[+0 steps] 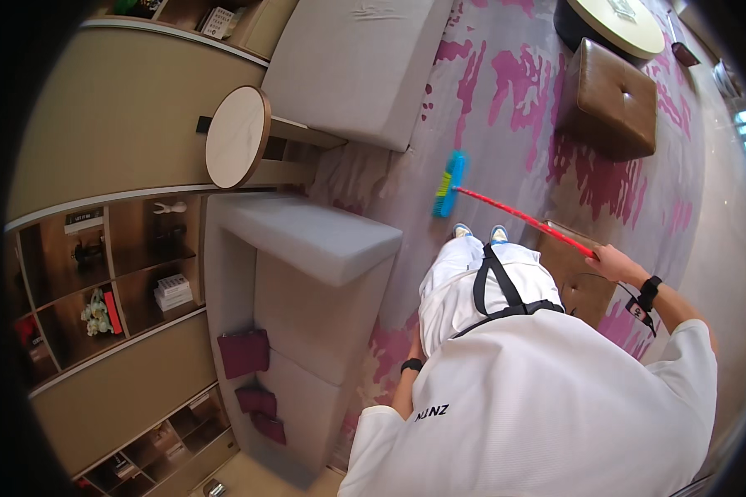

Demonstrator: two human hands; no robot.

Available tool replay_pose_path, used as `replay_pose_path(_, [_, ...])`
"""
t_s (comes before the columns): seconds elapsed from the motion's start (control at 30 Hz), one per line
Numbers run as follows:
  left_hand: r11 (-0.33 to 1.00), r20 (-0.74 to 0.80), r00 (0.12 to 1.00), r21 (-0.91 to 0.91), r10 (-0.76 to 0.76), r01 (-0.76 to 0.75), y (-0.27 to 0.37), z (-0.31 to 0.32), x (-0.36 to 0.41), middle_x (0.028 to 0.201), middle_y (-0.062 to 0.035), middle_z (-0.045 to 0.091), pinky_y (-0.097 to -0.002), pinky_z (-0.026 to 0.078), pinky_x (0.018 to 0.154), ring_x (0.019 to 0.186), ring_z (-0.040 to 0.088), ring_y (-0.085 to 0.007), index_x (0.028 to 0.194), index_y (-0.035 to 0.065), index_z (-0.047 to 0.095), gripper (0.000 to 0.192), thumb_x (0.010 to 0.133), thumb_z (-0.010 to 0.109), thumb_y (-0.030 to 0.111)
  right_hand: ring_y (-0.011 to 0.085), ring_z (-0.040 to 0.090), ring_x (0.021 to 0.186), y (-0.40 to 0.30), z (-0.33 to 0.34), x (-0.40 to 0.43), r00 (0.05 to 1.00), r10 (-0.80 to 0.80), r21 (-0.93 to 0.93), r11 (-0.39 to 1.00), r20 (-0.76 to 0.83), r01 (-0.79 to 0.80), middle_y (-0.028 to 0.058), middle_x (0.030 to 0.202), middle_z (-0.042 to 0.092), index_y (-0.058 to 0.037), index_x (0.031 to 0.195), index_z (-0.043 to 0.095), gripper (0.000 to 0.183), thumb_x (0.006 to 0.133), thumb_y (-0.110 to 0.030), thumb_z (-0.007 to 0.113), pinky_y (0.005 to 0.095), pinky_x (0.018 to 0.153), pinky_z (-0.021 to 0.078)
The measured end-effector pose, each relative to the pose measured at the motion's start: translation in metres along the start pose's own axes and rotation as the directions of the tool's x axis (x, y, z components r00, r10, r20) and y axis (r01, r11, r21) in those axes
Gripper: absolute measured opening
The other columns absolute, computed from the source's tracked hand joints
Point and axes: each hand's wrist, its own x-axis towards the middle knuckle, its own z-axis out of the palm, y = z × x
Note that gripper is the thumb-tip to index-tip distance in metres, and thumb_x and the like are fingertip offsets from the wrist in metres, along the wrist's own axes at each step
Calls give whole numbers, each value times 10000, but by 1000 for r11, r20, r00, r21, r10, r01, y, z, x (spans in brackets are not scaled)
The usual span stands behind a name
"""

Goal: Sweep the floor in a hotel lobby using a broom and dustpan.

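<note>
A broom's red patterned handle point(522, 216) is gripped near its end by my right hand point(615, 264), which wears a black wristband. Its blue broom head point(451, 185), with blue and yellow-green bristles, is at the carpet in front of my shoes and is slightly blurred. My left hand point(416, 348) hangs beside my left thigh, mostly hidden by white clothing. Its fingers cannot be seen, and a dark band circles that wrist. Beneath the broom lies a grey carpet point(491, 168) with magenta and dark red patches.
On the left stand a grey sofa point(304, 298) with dark red cushions, a round marble-topped side table point(237, 138) and wall shelves point(115, 273). Ahead is another grey upholstered seat point(348, 68). Brown leather ottomans point(621, 93) and a round cream-topped table point(634, 28) are to the right.
</note>
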Motion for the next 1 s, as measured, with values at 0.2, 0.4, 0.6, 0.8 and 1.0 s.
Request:
replay_pose_path(0.2, [889, -49, 888, 26, 457, -456, -57, 14, -2, 1032, -90, 609, -315, 427, 805, 920, 565, -234, 1046, 11, 556, 304, 880, 436, 235, 371, 600, 736, -97, 2, 75, 994, -112, -16, 994, 17, 112, 224, 770, 612, 12, 868, 595, 317, 876, -287, 488, 443, 644, 461])
replay_pose_path(0.4, [1000, 37, 999, -27, -6, 7, 113, -10, 48, 795, -84, 616, -290, 493, 610, 722, 606, -181, 931, 36, 533, 185, 899, 387, 145, 382, 600, 742, -148, 7, 143, 994, -27, 46, 999, 104, 22, 223, 778, 615, 19, 884, 615, 370, 877, -332, 496, 442, 654, 469])
replay_pose_path(0.6, [915, -31, 988, -383, -149, 126, 92, -29, 58, 800, -113, 616, -261, 499, 569, 667, 615, -182, 977, 31, 514, 201, 915, 394, 180, 337, 629, 663, -199, 41, 240, 971, -240, -154, 959, 1, 237, 196, 786, 631, -22, 920, 624, 332, 869, -328, 505, 421, 571, 508])
replay_pose_path(0.8, [802, -106, 943, -561, -315, 205, 50, -9, 14, 786, -112, 617, -278, 502, 571, 663, 616, -193, 969, 34, 511, 197, 910, 390, 178, 330, 636, 734, -186, -9, 265, 997, -16, -171, 985, 81, 29, 183, 841, 638, -44, 1018, 616, 431, 881, -422, 458, 421, 609, 510])
replay_pose_path(1.0, [661, -23, 818, -603, -574, 447, 57, 58, -31, 756, -91, 630, -323, 508, 553, 631, 624, -204, 947, 71, 516, 191, 895, 411, 222, 311, 627, 848, -97, -82, 287, 997, 29, -407, 912, -74, -56, 128, 889, 651, -141, 1017, 645, 398, 874, -448, 437, 412, 710, 499])
